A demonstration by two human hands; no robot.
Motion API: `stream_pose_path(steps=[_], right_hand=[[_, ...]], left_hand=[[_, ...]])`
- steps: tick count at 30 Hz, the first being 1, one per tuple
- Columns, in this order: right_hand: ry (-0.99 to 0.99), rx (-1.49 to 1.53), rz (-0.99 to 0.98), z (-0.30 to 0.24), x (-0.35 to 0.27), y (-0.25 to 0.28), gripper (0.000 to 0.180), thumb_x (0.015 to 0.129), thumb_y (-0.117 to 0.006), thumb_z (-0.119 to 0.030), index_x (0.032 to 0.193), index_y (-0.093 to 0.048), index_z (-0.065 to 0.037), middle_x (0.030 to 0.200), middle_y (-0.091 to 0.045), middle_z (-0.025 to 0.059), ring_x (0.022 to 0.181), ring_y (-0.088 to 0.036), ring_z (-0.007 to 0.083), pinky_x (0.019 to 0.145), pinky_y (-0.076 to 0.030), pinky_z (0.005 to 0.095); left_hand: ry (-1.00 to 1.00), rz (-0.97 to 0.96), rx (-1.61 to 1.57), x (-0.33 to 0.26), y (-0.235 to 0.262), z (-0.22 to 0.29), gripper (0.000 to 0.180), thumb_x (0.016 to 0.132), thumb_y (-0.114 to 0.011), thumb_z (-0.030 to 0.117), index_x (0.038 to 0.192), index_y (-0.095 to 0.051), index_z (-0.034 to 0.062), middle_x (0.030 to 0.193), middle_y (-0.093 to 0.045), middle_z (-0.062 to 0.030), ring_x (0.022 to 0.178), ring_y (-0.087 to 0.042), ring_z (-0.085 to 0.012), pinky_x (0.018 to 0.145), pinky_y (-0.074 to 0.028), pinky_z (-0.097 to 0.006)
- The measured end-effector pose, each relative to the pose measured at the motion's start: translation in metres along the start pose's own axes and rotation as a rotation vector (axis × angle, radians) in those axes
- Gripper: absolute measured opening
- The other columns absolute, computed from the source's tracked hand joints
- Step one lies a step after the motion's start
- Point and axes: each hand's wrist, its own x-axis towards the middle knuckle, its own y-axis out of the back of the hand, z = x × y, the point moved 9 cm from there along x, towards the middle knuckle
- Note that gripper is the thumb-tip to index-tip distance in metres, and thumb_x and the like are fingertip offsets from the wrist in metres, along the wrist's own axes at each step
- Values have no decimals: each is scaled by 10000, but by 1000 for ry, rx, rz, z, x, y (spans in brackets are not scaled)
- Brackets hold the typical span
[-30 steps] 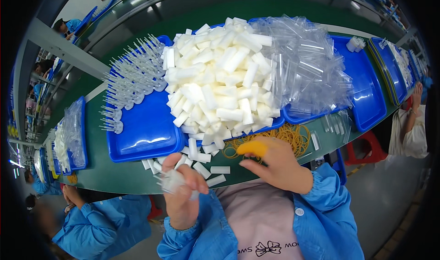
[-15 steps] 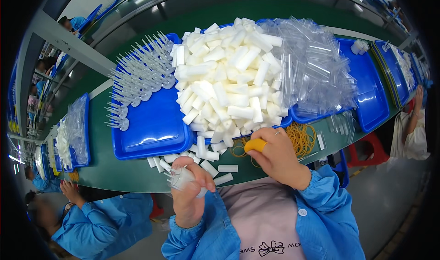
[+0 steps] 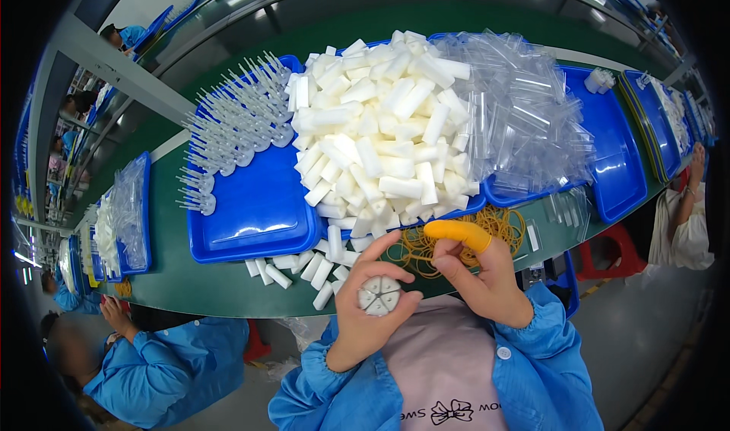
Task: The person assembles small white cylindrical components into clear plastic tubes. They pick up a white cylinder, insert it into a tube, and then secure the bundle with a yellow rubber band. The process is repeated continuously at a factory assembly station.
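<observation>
My left hand (image 3: 353, 321) curls its fingers and thumb around a round bundle (image 3: 379, 295) of whitish pieces. Its upturned end is split by dark seams into several wedge shapes. Just to the right is my right hand (image 3: 490, 283), with a yellow finger cot (image 3: 461, 234) over the index finger. That finger stretches toward the left, apart from the thumb, and nothing visible lies between them. Behind it a heap of tan rubber bands (image 3: 502, 229) rests on the table. Loose white foam cylinders (image 3: 321, 273) are scattered beyond my left hand.
A blue tray (image 3: 255, 226) at left bears rows of clear, spiky stemmed parts (image 3: 239, 115). White foam pieces (image 3: 380, 134) are piled high in the middle, beside clear plastic sleeves (image 3: 525, 112). Farther right stands another blue tray (image 3: 616, 157). A co-worker's blue sleeve (image 3: 163, 374) shows at lower left.
My left hand has moved right and turned, so the bundle's segmented end now faces up. My right hand has drawn back slightly from the rubber bands, with its index finger extended.
</observation>
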Motion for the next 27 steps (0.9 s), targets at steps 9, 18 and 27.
stream_pose_path(steps=[9,18,27], right_hand=[[-513,1271,-142,21,-16,-1,393,908,-532,-94,1275,-402,-42,928,-534,55,557,-528,110,541,-471,274],[-28,162,-401,-30,-3,-10,583,827,-608,-152,1358,-376,-93,1018,-610,95,570,-517,115,524,-439,236],[507,-517,-476,-65,-51,-22,360,703,-650,-182,1059,-634,-131,1132,-557,51,781,-572,206,609,-462,310]], left_hand=[[545,-467,-1394,-22,-50,-2,853,687,-700,-23,1410,-255,60,732,-538,-38,707,-553,-147,609,-457,-255],[69,-300,508,-6,-40,-14,875,724,-714,116,1439,-210,126,1067,-582,-130,817,-621,-233,756,-479,-306],[331,-242,-529,-9,-16,-25,574,653,-742,-6,1144,-469,111,1038,-500,-67,765,-527,-108,679,-433,-240]])
